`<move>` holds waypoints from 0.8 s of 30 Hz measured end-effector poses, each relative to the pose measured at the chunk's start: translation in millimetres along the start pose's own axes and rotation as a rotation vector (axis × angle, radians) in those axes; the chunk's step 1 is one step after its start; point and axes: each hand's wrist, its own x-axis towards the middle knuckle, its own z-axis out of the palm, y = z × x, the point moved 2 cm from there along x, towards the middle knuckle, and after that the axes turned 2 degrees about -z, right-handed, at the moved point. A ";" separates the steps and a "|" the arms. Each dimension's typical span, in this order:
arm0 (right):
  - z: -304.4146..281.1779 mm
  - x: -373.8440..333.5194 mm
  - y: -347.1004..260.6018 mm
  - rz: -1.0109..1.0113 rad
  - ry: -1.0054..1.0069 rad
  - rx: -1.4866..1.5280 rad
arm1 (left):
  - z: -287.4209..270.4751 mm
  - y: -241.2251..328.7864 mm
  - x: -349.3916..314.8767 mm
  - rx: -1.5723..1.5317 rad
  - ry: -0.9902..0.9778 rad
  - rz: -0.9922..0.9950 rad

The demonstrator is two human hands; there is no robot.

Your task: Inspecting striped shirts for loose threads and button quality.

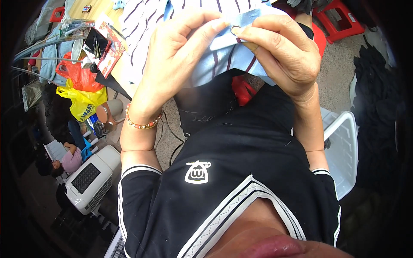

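Observation:
A light blue garment with dark stripes [206, 69] hangs over the table edge toward my lap. At its top, both hands hold a plain light blue band [247, 18] of the cloth. My left hand [174, 56] is closed, thumb and forefinger pinching the band's left part. My right hand [288, 56] is closed too, its thumb and fingers pinching the band just right of a small round ring-like piece [235, 30]. Whether that piece is a button or an eyelet I cannot make out. White cloth with dark stripes [135, 32] lies to the left of my left hand.
A wooden table [103, 9] holds a black tray [98, 43] at left. Red [79, 77] and yellow [84, 101] plastic bags hang beside it. A red stool [344, 23], white bin [347, 142] and dark fabric heap [374, 86] stand right. Another person [72, 161] sits far left.

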 end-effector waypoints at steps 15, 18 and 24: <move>6.7 -9.9 14.6 -0.062 0.098 -0.086 | 2.4 7.7 -2.7 -0.034 -0.014 -0.069; 6.4 -10.6 12.6 -0.103 0.082 -0.138 | 0.4 8.7 -2.5 0.136 -0.016 -0.024; 8.6 -10.6 12.9 -0.043 0.097 -0.083 | 2.8 1.0 -0.5 0.221 0.080 0.150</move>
